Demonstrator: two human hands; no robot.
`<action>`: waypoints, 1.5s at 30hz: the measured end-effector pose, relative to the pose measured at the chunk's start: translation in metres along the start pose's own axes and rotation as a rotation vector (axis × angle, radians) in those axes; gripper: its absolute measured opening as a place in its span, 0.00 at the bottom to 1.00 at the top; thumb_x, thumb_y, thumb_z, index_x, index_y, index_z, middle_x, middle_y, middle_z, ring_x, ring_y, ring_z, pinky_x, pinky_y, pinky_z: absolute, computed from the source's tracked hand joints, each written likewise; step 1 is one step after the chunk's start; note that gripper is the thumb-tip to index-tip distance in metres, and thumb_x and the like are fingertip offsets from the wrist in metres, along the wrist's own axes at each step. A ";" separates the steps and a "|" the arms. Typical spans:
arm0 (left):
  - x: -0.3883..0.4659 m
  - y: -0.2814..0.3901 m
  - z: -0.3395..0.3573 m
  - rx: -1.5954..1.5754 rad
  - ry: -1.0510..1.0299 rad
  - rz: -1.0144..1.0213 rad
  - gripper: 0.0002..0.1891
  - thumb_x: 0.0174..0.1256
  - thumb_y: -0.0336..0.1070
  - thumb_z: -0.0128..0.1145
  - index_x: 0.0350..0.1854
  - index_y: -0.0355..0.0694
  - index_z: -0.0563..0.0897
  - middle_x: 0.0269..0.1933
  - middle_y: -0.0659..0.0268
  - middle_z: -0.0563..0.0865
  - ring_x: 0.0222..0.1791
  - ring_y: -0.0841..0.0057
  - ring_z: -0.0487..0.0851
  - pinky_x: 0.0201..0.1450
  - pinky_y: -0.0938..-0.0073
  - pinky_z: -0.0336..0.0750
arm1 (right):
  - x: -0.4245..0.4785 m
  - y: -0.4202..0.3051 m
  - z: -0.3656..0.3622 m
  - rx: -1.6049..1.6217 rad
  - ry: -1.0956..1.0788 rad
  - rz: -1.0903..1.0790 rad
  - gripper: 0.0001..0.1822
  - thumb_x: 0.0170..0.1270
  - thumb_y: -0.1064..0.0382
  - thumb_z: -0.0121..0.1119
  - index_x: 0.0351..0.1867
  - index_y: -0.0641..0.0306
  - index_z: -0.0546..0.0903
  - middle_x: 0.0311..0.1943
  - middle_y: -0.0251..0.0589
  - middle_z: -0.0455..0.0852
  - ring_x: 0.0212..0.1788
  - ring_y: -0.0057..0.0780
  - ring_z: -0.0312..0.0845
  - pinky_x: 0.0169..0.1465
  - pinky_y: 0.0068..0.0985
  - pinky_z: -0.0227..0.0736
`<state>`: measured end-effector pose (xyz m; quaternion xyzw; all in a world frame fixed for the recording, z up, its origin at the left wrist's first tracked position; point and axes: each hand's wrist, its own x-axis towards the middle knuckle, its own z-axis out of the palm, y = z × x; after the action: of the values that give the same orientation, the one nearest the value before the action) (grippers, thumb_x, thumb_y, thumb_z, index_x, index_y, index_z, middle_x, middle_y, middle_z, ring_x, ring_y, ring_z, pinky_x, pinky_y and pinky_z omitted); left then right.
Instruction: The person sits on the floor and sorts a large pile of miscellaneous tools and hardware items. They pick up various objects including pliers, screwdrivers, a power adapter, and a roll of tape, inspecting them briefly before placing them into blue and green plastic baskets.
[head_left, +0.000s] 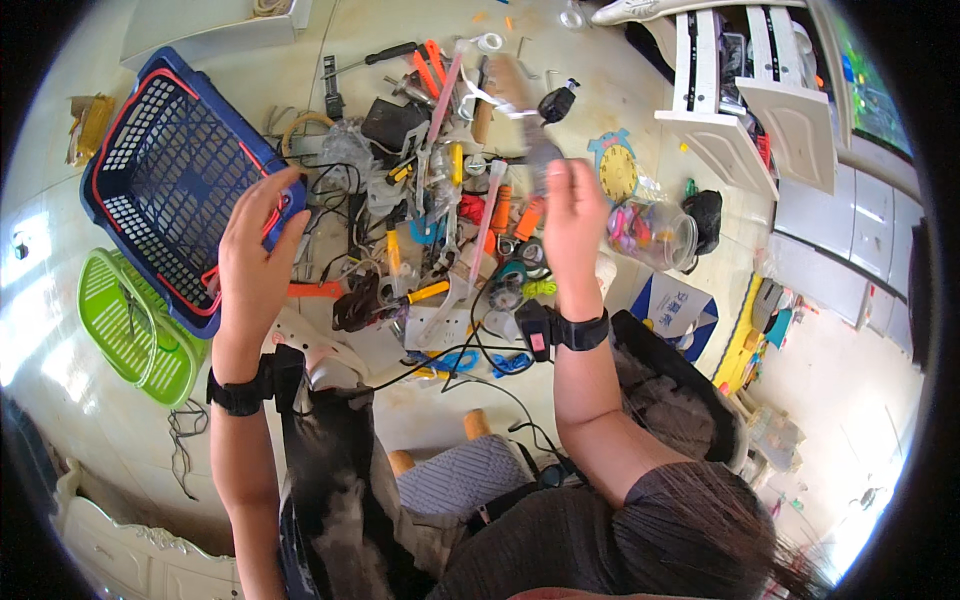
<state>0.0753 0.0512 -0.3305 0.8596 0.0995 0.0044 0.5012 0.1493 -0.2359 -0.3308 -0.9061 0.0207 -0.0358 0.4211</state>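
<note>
My right hand (576, 232) is raised over the right side of a heap of tools, gripping a motion-blurred tool (536, 142). One end of the tool is grey and the far end brown; its exact kind cannot be told. My left hand (255, 247) hovers at the near right corner of a dark blue plastic basket (191, 139) with red trim. Its fingers are spread and hold nothing; whether they touch the rim is unclear. Between my hands lie a wrench (451, 229), a yellow-handled screwdriver (393, 251), pink tubes (487, 225) and a white power strip (439, 328).
A green basket (176, 375) sits beside the blue one. Right of the heap are a toy clock (619, 171) and a clear plastic jar (679, 240) lying on its side. Drawers (720, 150) stand pulled out farther right. Black cables (480, 345) run towards a padded stool (457, 480).
</note>
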 end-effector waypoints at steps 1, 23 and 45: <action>-0.001 0.006 0.000 0.044 0.031 0.043 0.23 0.51 0.23 0.58 0.54 0.38 0.75 0.54 0.59 0.76 0.56 0.64 0.73 0.59 0.68 0.65 | -0.004 -0.002 0.004 0.153 -0.153 0.030 0.11 0.64 0.62 0.52 0.29 0.68 0.72 0.21 0.40 0.72 0.22 0.28 0.68 0.28 0.25 0.65; -0.014 -0.020 -0.075 0.502 0.012 -0.106 0.18 0.48 0.21 0.56 0.45 0.36 0.75 0.39 0.58 0.74 0.41 0.61 0.75 0.45 0.68 0.70 | -0.002 -0.006 0.051 0.370 -0.820 0.020 0.11 0.63 0.61 0.54 0.36 0.68 0.80 0.26 0.32 0.81 0.27 0.15 0.71 0.33 0.17 0.68; -0.039 -0.177 -0.057 0.947 -0.097 -0.366 0.25 0.52 0.31 0.57 0.55 0.37 0.70 0.55 0.51 0.73 0.57 0.55 0.68 0.59 0.62 0.63 | 0.192 0.130 0.155 -0.719 -0.346 -0.250 0.17 0.52 0.62 0.52 0.44 0.62 0.77 0.50 0.48 0.73 0.52 0.50 0.70 0.52 0.38 0.70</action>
<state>0.0015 0.1784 -0.4511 0.9601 0.2163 -0.1689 0.0531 0.3524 -0.2145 -0.5210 -0.9836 -0.1491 0.0756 0.0675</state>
